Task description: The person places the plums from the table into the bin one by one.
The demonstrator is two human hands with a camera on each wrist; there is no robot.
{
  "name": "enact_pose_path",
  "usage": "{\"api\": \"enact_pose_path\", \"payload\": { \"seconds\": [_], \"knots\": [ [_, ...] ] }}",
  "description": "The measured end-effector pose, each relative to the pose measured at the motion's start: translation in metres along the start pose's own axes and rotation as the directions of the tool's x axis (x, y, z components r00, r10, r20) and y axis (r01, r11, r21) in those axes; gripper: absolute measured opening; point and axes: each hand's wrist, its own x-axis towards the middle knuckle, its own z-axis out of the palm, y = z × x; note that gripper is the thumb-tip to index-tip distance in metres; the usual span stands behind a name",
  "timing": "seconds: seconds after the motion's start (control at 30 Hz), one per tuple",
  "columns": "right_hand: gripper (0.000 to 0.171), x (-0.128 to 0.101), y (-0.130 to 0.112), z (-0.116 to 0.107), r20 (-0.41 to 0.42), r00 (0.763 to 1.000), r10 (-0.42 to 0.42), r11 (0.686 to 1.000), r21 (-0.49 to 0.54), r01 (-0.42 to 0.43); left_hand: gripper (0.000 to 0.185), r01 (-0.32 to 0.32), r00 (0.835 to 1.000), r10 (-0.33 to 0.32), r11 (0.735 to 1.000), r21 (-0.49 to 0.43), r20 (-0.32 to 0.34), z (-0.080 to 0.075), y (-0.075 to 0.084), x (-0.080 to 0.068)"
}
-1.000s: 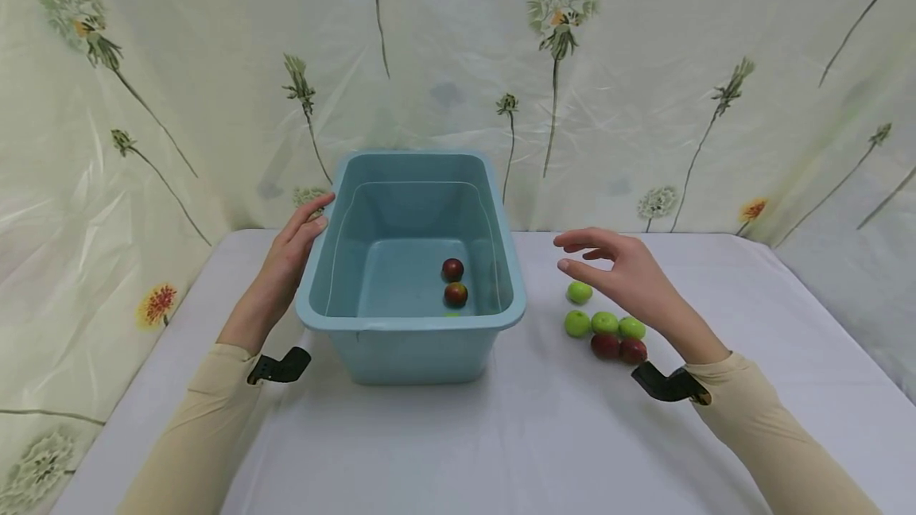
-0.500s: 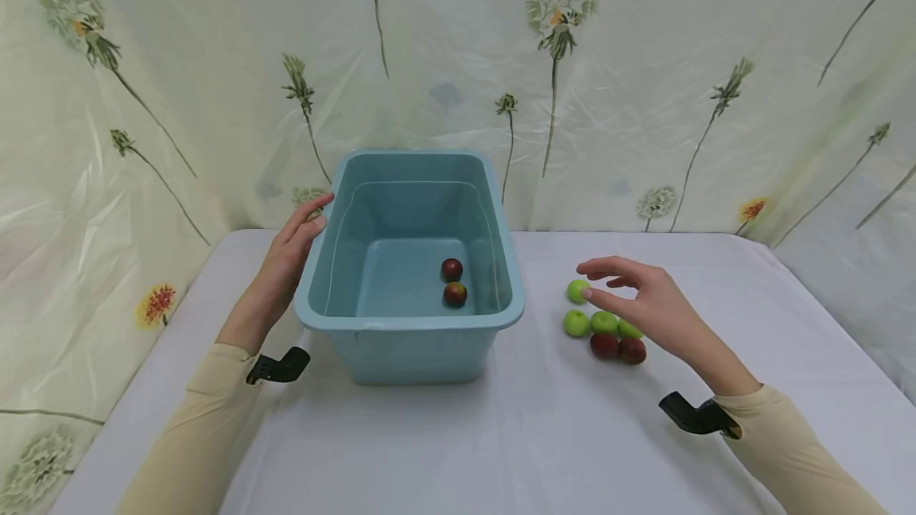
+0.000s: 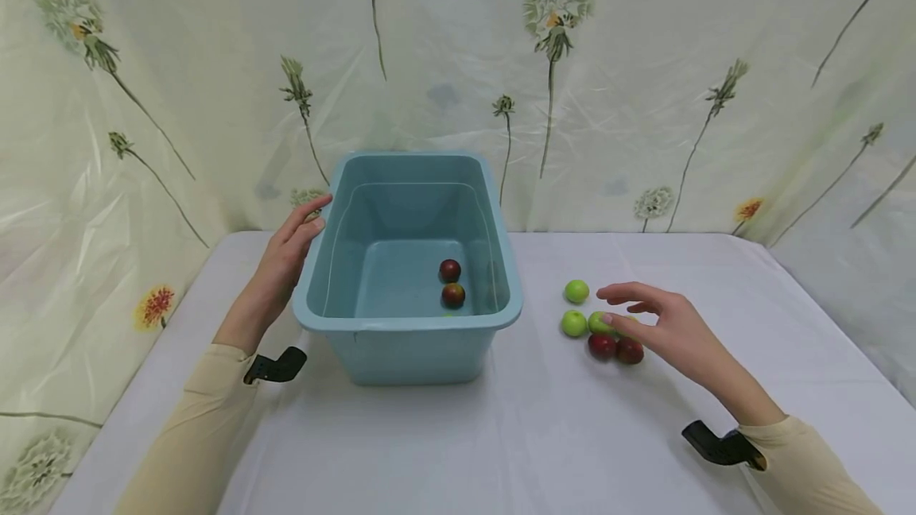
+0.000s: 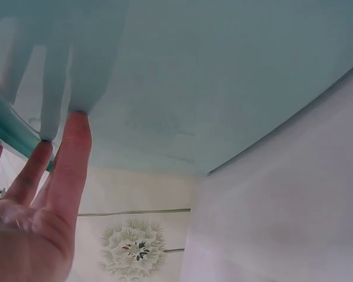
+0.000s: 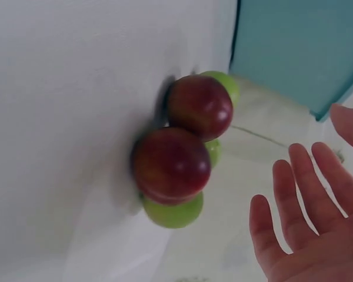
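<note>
My left hand (image 3: 275,272) rests against the left side of a light-blue plastic tub (image 3: 408,356), fingers extended at its rim. In the left wrist view, straight fingertips (image 4: 77,126) touch the tub's outer wall. Inside the tub lie two dark red, plum-like fruits (image 3: 452,295); a sliver of green shows beside them, mostly hidden by the front rim. My right hand (image 3: 669,332) hovers with loosely bent fingers, holding nothing, over a group of small fruits. Two are dark red (image 5: 171,165); several are green (image 3: 573,323), one partly covered by the hand.
A white cloth covers the table (image 3: 444,451). A flower-printed curtain (image 3: 429,46) hangs behind and at the sides. One green fruit (image 3: 576,291) sits slightly behind the group. Black bands (image 3: 723,445) with cameras are on both wrists.
My right hand has moved right and toward me, lowering over the fruits, so the rear green fruit shows fully. The left hand and the tub have stayed in place.
</note>
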Motion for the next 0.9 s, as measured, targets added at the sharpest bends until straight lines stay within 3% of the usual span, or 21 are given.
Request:
{"api": "enact_pose_path", "payload": {
  "seconds": [0.27, 0.43, 0.67, 0.9],
  "knots": [
    [0.032, -0.012, 0.01, -0.001, -0.019, 0.999, -0.027, 1.0, -0.009, 0.027, 0.049, -0.025, 1.0, 0.025, 0.999, -0.031, -0.002, -0.004, 0.001, 0.001],
    [0.033, -0.017, 0.016, -0.001, -0.018, 0.999, -0.047, 0.998, -0.029, 0.047, 0.049, -0.03, 1.0, 0.03, 0.999, 0.014, -0.002, -0.005, 0.003, 0.001],
    [0.034, -0.027, 0.024, 0.0, 0.007, 1.0, 0.021, 0.997, -0.077, -0.02, 0.049, -0.036, 0.999, 0.036, 0.999, 0.009, 0.01, -0.006, 0.003, 0.002],
    [0.035, -0.033, 0.03, 0.0, 0.057, 0.998, 0.029, 0.995, -0.098, -0.023, 0.049, -0.038, 0.999, 0.038, 0.999, 0.013, 0.01, -0.005, 0.003, 0.002]
  ]
}}
